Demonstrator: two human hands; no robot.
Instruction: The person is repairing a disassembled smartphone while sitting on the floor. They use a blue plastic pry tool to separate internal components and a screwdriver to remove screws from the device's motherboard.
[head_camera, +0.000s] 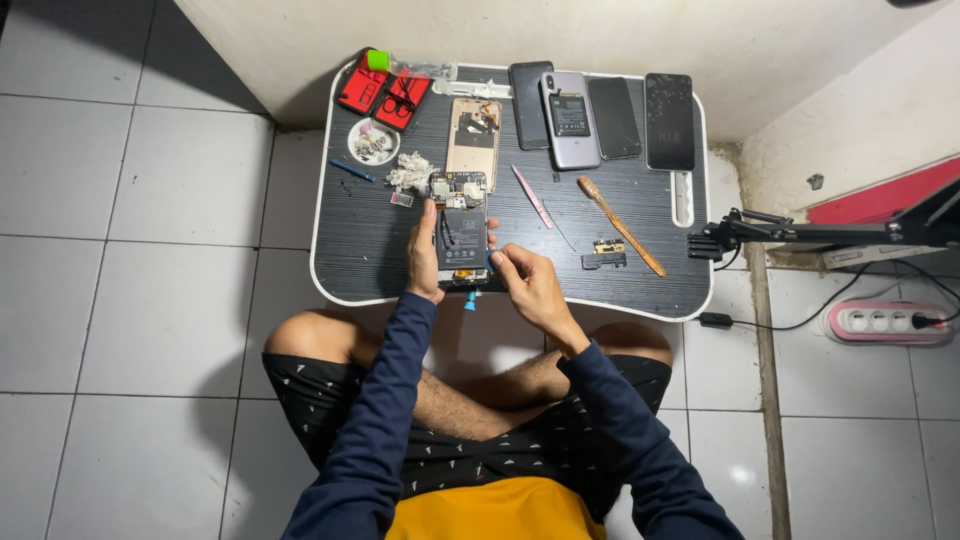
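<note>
My left hand (424, 258) grasps the opened phone (461, 232) (near bench (380, 240) edge); my right hand (527, 283) pinches a blue tool (490, 262) at its right side.

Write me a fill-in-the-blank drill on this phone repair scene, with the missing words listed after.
1. The left hand steadies the opened phone with its exposed black battery on the dark lap ____.
2. The right hand pinches a small ____-coloured tool at the phone's lower edge.
3. The wooden-handled brush lies to the ____ of the opened phone.
4. The red tool case sits at the table's far ____ corner.

Missing words: table; blue; right; left
</note>
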